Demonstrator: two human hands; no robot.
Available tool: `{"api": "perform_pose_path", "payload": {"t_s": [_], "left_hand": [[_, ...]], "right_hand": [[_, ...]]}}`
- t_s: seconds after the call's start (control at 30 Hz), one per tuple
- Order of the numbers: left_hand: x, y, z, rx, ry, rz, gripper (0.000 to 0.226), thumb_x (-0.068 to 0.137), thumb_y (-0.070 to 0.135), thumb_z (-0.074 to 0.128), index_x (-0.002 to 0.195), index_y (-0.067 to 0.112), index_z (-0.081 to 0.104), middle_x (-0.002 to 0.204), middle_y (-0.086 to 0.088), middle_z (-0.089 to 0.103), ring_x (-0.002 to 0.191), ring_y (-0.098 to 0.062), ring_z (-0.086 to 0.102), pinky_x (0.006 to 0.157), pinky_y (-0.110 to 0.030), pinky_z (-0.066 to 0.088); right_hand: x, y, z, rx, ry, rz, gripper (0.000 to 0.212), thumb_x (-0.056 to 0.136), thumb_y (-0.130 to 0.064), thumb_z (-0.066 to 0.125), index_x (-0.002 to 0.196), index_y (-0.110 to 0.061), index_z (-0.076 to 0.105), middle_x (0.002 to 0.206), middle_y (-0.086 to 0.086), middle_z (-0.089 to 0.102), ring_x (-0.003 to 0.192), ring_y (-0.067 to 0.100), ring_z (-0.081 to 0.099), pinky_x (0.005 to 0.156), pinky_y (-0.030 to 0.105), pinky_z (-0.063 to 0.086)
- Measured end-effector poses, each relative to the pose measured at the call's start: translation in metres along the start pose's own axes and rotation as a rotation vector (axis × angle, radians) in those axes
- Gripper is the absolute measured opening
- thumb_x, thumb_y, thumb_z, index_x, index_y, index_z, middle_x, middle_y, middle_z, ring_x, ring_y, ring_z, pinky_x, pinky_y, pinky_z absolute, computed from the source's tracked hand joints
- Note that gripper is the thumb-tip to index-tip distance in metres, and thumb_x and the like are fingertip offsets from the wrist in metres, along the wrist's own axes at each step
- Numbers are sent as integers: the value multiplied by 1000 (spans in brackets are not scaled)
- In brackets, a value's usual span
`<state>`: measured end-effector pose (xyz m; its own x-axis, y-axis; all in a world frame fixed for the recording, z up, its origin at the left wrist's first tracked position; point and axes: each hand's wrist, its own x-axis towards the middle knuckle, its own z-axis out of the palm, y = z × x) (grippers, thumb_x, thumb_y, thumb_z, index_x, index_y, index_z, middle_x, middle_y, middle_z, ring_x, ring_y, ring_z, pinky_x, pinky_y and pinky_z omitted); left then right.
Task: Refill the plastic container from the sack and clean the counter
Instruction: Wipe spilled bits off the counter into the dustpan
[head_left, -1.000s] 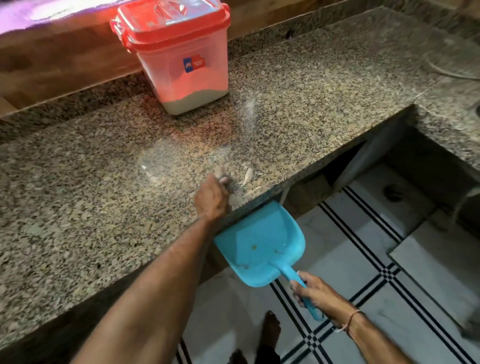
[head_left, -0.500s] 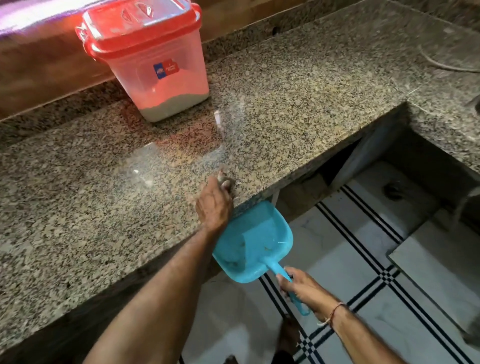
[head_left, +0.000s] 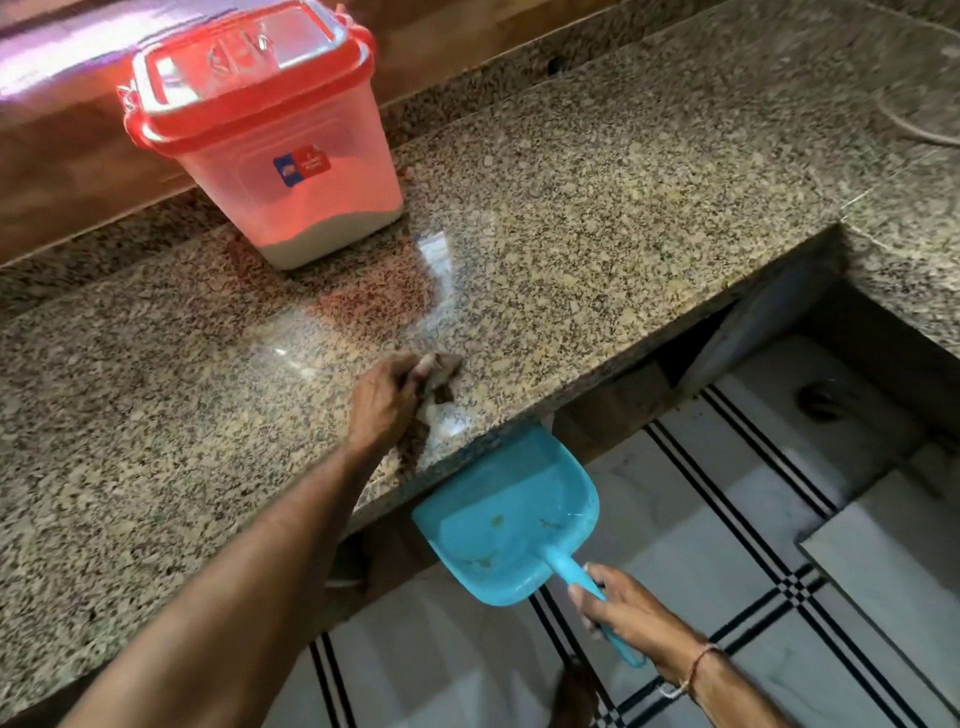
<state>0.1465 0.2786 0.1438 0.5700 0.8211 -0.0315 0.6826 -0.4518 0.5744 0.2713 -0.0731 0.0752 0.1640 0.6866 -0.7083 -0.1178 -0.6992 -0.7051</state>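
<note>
Speckled granite counter (head_left: 597, 234) runs left to right, with a wooden panel (head_left: 78, 156) behind it. A thin cord (head_left: 914, 124) loops across the far right corner of the stone. Below the front edge lies a white tiled floor (head_left: 727, 545) with black double stripes. One foot (head_left: 576, 691) shows at the bottom edge.

The plastic container (head_left: 291, 171) stands upright at the back left of the counter, well apart from both hands. Its red lid (head_left: 249, 67) is on, and a low layer of pale contents (head_left: 322, 239) covers the bottom. Nothing stands between it and the hands, only bare stone with glare.

The left hand (head_left: 382, 402) rests on the counter near the front edge, fingers curled and bunching a small brownish cloth (head_left: 439, 384) against the stone. The cloth pokes out past the knuckles to the right. The fingertips are hidden under it.

The right hand (head_left: 628, 613), a thread band (head_left: 696, 665) on its wrist, wraps its fingers round the handle (head_left: 566, 569) of a blue dustpan (head_left: 509, 514). The pan's open mouth tucks in just under the counter lip, directly below and right of the cloth. A few small specks lie inside the pan.

A blue and red sticker (head_left: 302, 165) sits on the container's front wall. Its print is too small and blurred to read.
</note>
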Motion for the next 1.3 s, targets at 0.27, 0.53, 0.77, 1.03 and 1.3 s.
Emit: {"api": "perform_pose_path", "payload": {"t_s": [0.27,0.53,0.77,1.03,1.3], "left_hand": [[-49,17,1,-82,-60,25,29,103,40,55,83,21,63,88,1,60,77,-11,53,64,-28,36],[-59,22,6,32,-19,-2,35,106,43,50,108,16,72,103,1,54,93,-16,53,71,-21,39],[-83,15,15,254,-45,187,38,108,42,37,113,16,64,105,0,53,91,-15,46,69,-18,29],[-64,35,-7,171,-260,-47,30,109,24,42,82,15,52,92,-5,55,83,-18,53,67,-23,41],[-118,27,21,333,-23,147,21,108,29,28,92,22,41,93,4,40,84,-16,39,68,-28,36]], "right_hand": [[-5,-5,-2,-24,-37,34,38,99,-38,58,114,-3,57,80,-2,58,70,8,55,74,30,49],[4,-33,22,-32,-12,2,27,102,-26,55,107,0,59,79,0,58,66,6,55,66,22,49],[3,-48,47,-69,-32,-20,25,103,-30,55,108,-6,60,85,-1,60,69,4,56,62,16,48],[-6,-61,54,-42,-31,-5,19,100,-35,58,102,-16,62,83,-3,60,72,7,55,67,24,47],[-11,-66,70,-22,2,-40,12,103,-26,55,100,-15,59,77,-5,55,61,3,49,50,10,39]]}}
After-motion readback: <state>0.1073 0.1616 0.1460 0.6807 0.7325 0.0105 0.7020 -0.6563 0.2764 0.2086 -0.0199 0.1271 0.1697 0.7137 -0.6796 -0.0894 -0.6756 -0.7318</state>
